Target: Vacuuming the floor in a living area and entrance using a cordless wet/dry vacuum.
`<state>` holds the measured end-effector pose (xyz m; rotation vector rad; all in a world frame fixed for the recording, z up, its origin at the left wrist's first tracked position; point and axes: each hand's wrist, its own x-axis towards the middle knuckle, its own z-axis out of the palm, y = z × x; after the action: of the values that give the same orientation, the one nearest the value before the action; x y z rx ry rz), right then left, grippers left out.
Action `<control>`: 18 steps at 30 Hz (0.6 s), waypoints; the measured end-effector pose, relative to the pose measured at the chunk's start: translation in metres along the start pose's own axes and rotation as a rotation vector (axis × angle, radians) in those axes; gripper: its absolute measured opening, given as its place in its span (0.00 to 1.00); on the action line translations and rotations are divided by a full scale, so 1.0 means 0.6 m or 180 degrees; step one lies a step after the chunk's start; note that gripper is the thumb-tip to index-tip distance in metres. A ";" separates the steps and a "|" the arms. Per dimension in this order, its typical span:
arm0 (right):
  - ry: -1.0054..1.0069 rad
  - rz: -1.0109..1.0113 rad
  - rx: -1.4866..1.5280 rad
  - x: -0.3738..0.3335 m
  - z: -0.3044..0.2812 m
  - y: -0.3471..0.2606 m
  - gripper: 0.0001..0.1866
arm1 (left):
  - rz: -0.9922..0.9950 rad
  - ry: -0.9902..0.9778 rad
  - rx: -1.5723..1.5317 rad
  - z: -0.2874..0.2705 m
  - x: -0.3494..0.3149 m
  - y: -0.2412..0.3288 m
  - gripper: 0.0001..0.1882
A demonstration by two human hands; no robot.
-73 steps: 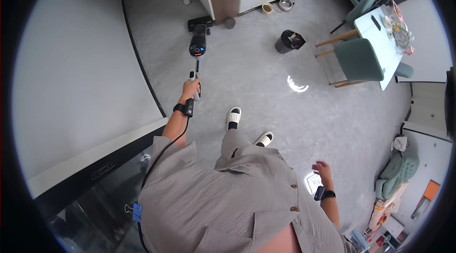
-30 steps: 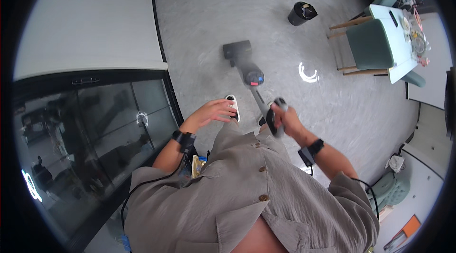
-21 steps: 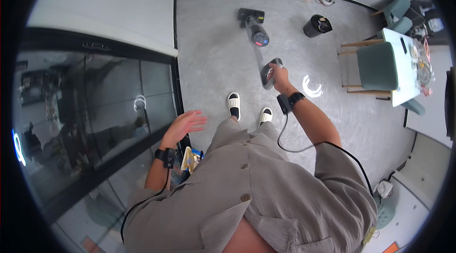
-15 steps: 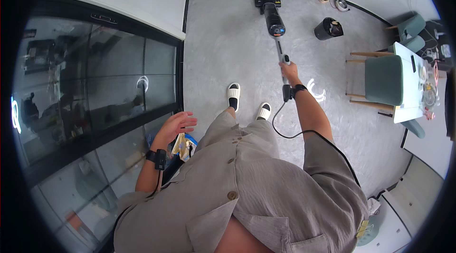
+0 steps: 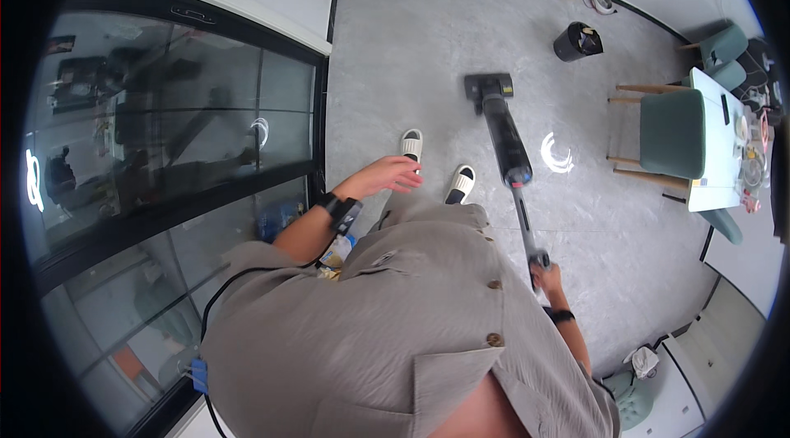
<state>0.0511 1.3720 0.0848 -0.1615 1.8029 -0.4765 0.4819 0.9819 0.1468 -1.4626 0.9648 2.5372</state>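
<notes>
My right hand (image 5: 546, 277) is wrapped round the handle of a black and grey floor cleaner (image 5: 508, 142), low at my right side. The cleaner slants away from me, and its wide black head (image 5: 489, 86) rests on the grey floor beyond my feet. My left hand (image 5: 380, 177) hangs in the air in front of my body, fingers stretched out, holding nothing. It partly covers my left white slipper (image 5: 411, 142); the right slipper (image 5: 462, 183) stands beside it. Each wrist wears a black band.
A black waste bin (image 5: 578, 42) stands ahead to the right, with bowls (image 5: 603, 2) along the wall behind it. On the right are a green chair (image 5: 672, 134) and a white table (image 5: 714, 154) with clutter. A black-framed glass door (image 5: 189, 117) runs along the left.
My right hand has drawn back toward my body, pulling the cleaner and its head nearer. The left hand has swung forward and to the right. My torso has turned a little.
</notes>
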 end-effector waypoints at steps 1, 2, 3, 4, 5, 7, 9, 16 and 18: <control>-0.0013 0.0086 -0.0281 -0.028 -0.035 0.014 0.10 | 0.0027 -0.0079 0.0098 0.007 0.011 0.002 0.24; 0.0125 0.0188 -0.0758 -0.035 -0.079 0.049 0.11 | 0.0053 -0.0186 0.0189 0.009 0.021 0.005 0.24; 0.0324 0.0228 -0.1404 -0.040 -0.125 0.083 0.13 | 0.0081 -0.0220 0.0202 0.010 0.033 0.010 0.24; 0.0452 -0.0051 -0.2068 -0.050 -0.156 0.083 0.16 | 0.0108 -0.0243 0.0237 0.010 0.038 0.013 0.24; 0.0471 -0.0180 -0.2308 -0.060 -0.180 0.068 0.18 | 0.0133 -0.0264 0.0278 0.014 0.040 0.016 0.24; 0.0475 -0.0054 -0.2876 -0.058 -0.222 0.024 0.19 | 0.0140 -0.0147 0.0315 0.014 0.030 0.019 0.24; 0.0507 -0.0247 -0.3245 -0.040 -0.226 -0.029 0.20 | 0.0132 -0.0022 0.0367 0.005 0.014 0.012 0.24; 0.0022 -0.0942 -0.3227 0.145 -0.051 -0.201 0.24 | 0.0281 0.0940 -0.0147 0.015 -0.128 -0.094 0.23; -0.0124 -0.1305 -0.3149 0.225 0.043 -0.246 0.26 | 0.0335 0.1276 -0.0453 0.033 -0.176 -0.156 0.22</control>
<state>0.0169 1.1846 0.0180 -1.2221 1.8256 0.1846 0.5570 1.0941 0.1925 -2.0708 0.9397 2.4768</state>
